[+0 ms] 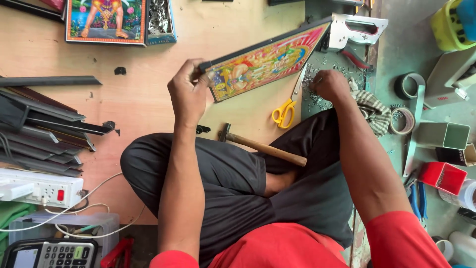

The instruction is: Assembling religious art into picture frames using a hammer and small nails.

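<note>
The person sits cross-legged on a light brown wooden board [148, 99] that lies on the floor. The left hand [187, 94] is closed around the near corner of a colourful picture in a thin black frame [263, 62]. It holds the picture tilted up on its edge, near the middle of the board. The right hand [329, 85] is curled loosely, with the fingertips down in a heap of small silver nails [317, 94] at the right edge of the board. I cannot tell if it has pinched a nail or not. The black frame already goes round the picture's sides that I can see, so I think the frame is put together. The fixing with nails looks like the part in hand, and I cannot see how many nails are in. A hammer with a wooden handle [263, 146] lies just in front of the legs, not touched. Yellow-handled scissors [285, 111] lie between the picture and the legs. A silver staple gun [354, 30] rests at the far end of the picture. Another framed picture [106, 20] lies at the far edge of the board. Black frame strips [44, 129] are piled at the left edge.
</note>
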